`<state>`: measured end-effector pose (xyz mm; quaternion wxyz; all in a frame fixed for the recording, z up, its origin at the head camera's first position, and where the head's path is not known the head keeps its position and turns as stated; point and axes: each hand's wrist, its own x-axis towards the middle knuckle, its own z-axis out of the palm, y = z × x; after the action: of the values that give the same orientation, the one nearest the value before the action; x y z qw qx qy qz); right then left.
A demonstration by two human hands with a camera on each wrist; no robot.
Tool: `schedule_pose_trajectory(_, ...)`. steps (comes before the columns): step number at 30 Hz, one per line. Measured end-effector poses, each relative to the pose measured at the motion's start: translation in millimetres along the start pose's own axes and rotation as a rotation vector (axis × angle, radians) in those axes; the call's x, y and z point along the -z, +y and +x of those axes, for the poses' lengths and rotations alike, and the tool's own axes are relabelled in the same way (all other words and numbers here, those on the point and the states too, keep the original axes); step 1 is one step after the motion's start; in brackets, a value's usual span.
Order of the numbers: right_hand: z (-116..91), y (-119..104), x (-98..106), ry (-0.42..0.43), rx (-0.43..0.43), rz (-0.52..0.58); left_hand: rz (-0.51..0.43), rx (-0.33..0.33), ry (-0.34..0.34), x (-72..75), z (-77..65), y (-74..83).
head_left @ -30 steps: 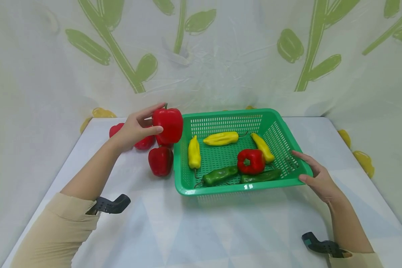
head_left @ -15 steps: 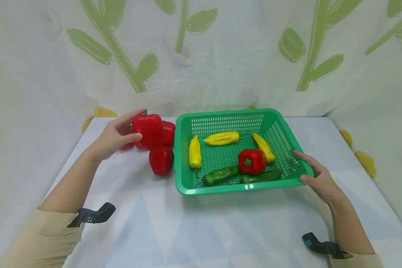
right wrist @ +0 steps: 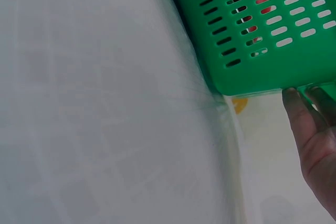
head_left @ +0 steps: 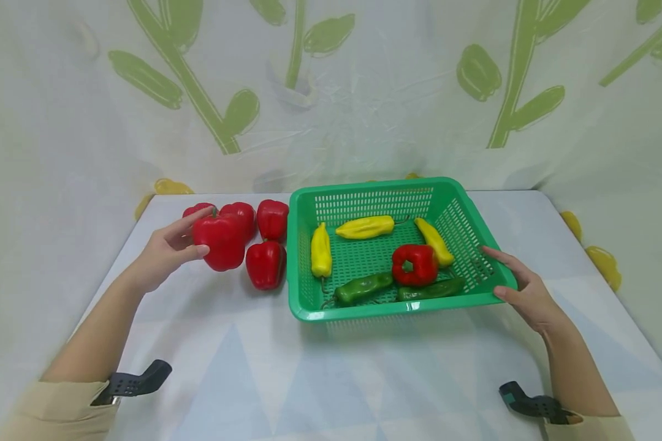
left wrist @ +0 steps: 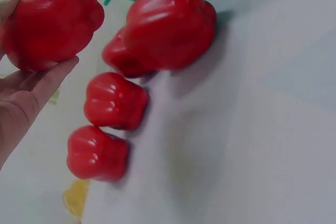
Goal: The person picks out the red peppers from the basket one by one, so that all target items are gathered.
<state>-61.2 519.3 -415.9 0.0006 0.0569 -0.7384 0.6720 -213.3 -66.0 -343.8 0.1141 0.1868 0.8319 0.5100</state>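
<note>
My left hand [head_left: 162,251] holds a red bell pepper [head_left: 219,243] between thumb and fingers, raised over the left part of the table. In the left wrist view the same bell pepper [left wrist: 52,22] rests against the fingers. My right hand [head_left: 532,300] grips the right end of a green plastic basket [head_left: 293,263], thumb at the front right corner. From the right wrist view, fingertips meet the rim under the slotted basket wall [right wrist: 231,80]. Inside lie a red bell pepper [head_left: 423,266], yellow peppers [head_left: 364,227] and green peppers [head_left: 363,288].
Several more red bell peppers [head_left: 265,264] sit on the white table [head_left: 331,380] between the left hand and the basket, one close to the basket's left side. Behind the table hangs a pale curtain [head_left: 386,122] with a green leaf print.
My left hand has carried the red bell pepper leftward and nearer to me, away from the basket's left edge. The right hand and basket have stayed in place.
</note>
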Motion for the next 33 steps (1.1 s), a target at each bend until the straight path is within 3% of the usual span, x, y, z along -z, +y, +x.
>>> schedule_pose_trajectory(10,1.0,-0.9,-1.3,-0.005,-0.013,-0.001,0.004,0.082,-0.028,-2.1,-10.7,-29.5)
schedule_pose_trajectory(19,-0.3,-0.8,-0.4,-0.007,0.006,0.007,-0.031,0.133,-0.103,-8.6,-8.1,-51.4)
schedule_pose_trajectory(33,0.1,-1.6,-1.3,-0.001,0.011,0.007,-0.028,0.174,-0.121,-10.7,-5.7,-67.2)
